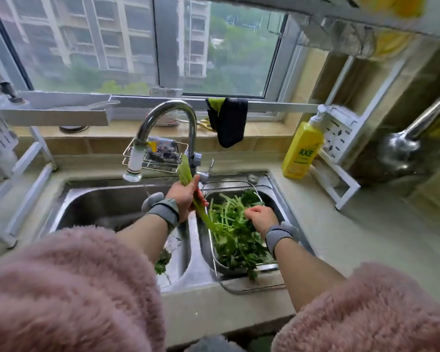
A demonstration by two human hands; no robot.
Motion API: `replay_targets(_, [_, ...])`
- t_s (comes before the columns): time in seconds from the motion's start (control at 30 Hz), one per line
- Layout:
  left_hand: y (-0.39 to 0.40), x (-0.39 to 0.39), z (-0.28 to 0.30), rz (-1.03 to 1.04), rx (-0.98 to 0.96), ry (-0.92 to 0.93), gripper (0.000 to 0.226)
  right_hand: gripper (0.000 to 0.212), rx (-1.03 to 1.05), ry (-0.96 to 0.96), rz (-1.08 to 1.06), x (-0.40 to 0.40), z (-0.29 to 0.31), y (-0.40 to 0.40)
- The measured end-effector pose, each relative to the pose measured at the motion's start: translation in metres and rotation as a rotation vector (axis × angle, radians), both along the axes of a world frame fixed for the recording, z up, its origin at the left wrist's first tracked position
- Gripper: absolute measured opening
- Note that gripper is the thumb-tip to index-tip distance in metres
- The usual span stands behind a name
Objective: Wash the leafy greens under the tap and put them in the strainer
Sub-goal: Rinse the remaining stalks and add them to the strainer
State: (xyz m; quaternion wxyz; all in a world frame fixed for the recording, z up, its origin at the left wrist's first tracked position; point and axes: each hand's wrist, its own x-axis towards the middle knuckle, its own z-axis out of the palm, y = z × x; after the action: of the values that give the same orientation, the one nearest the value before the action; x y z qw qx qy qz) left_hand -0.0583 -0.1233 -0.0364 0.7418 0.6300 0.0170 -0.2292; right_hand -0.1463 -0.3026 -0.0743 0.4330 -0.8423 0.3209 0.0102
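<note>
My left hand (186, 196) grips a long leafy green (186, 174) over the divider between the two sink basins, its leaf pointing up toward the tap (168, 115). The stem end trails down toward the strainer. My right hand (261, 217) is curled on a bunch of the leafy greens (231, 237) that fill the metal strainer (239, 185) in the right basin. A thin stream of water falls from the tap's white nozzle (134, 163) into the left basin (107, 207). A small bit of greens (163, 261) lies in the left basin under my left forearm.
A yellow dish soap bottle (302, 151) stands on the counter right of the sink. A wire rack with a scrubber (163, 154) hangs behind the tap. A dark cloth (229, 120) hangs from the window rail. White racks stand at both sides.
</note>
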Motion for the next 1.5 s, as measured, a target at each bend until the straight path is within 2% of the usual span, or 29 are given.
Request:
replay_targets(0.1, [-0.058,0.003,-0.013,-0.114,0.099,0.095,0.036,0.031,-0.078,0.092,0.116,-0.005,-0.005,-0.044])
replay_targets(0.17, [-0.075,0.004,-0.027,-0.172,0.168,0.169,0.034,0.026,-0.120,0.161,0.215,-0.003,-0.009,-0.054])
replay_targets(0.37, [-0.123,0.014,-0.071,-0.228,0.428,0.297,0.039,0.026,-0.254,0.277,0.497,0.018,-0.034,-0.082])
replay_targets(0.43, [-0.133,0.022,-0.083,-0.290,0.611,0.240,0.045,0.027,-0.282,0.294,0.553,0.028,-0.048,-0.088])
replay_targets(0.57, [-0.144,0.029,-0.094,-0.480,1.133,-0.004,0.069,0.030,-0.338,0.345,0.622,0.038,-0.067,-0.090])
replay_targets(0.63, [-0.153,0.031,-0.105,-0.518,1.255,-0.038,0.073,0.034,-0.382,0.387,0.664,0.043,-0.078,-0.094])
replay_targets(0.83, [-0.151,0.034,-0.110,-0.446,1.312,-0.058,0.050,0.036,-0.426,0.420,0.722,0.052,-0.079,-0.098])
replay_targets(0.93, [-0.148,0.033,-0.101,-0.455,1.345,-0.056,0.044,0.027,-0.403,0.421,0.714,0.058,-0.074,-0.097])
replay_targets(1.0, [-0.141,0.035,-0.099,-0.512,1.375,-0.108,0.049,0.017,-0.363,0.421,0.667,0.063,-0.071,-0.095])
replay_targets(1.07, [-0.133,0.037,-0.098,-0.471,1.432,-0.174,0.048,0.006,-0.338,0.419,0.625,0.064,-0.070,-0.095])
replay_targets(1.1, [-0.129,0.036,-0.099,-0.463,1.475,-0.204,0.046,0.007,-0.335,0.416,0.599,0.064,-0.070,-0.096])
replay_targets(1.2, [-0.126,0.034,-0.095,-0.438,1.413,-0.148,0.040,0.025,-0.310,0.383,0.504,0.067,-0.069,-0.095])
replay_targets(1.27, [-0.126,0.035,-0.094,-0.410,1.375,-0.109,0.038,0.026,-0.283,0.356,0.453,0.070,-0.065,-0.095])
replay_targets(1.37, [-0.123,0.038,-0.101,-0.310,1.269,-0.070,0.045,0.017,-0.280,0.336,0.437,0.076,-0.062,-0.092])
replay_targets(1.43, [-0.118,0.038,-0.102,-0.313,1.275,-0.049,0.045,0.005,-0.292,0.339,0.454,0.079,-0.061,-0.087])
replay_targets(1.5, [-0.115,0.038,-0.102,-0.337,1.291,-0.057,0.040,0.002,-0.303,0.344,0.460,0.083,-0.061,-0.084])
